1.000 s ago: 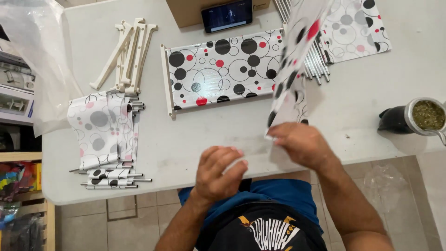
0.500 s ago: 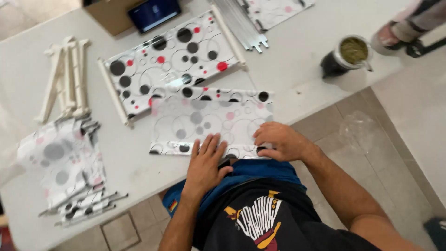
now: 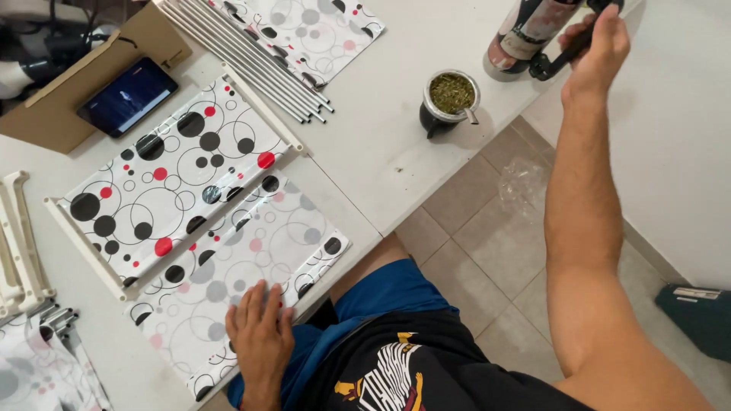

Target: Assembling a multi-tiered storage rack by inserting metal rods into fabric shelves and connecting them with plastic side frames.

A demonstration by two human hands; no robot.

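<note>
My left hand (image 3: 260, 335) lies flat, fingers spread, on a white fabric sheet printed with black, grey and red circles (image 3: 236, 281) at the table's near edge. Just beyond it lies a second dotted sheet stretched in a white frame (image 3: 171, 179). My right hand (image 3: 595, 47) is stretched out to the far right and closed around the dark handle of a red and dark flask (image 3: 525, 29) standing on the table corner. A dark cup filled with green herb and a metal straw (image 3: 449, 99) stands just left of the flask.
A bundle of thin metal rods (image 3: 251, 57) and another dotted sheet (image 3: 304, 27) lie at the back. A phone (image 3: 128, 95) rests on a cardboard box (image 3: 53, 114). White plastic frame pieces (image 3: 19, 243) and folded dotted fabric (image 3: 38, 373) sit at left. Tiled floor lies to the right.
My right hand has left the dotted sheet and reached far right to grasp the flask's handle. My left hand stays flat on the sheet. The view has swung right.
</note>
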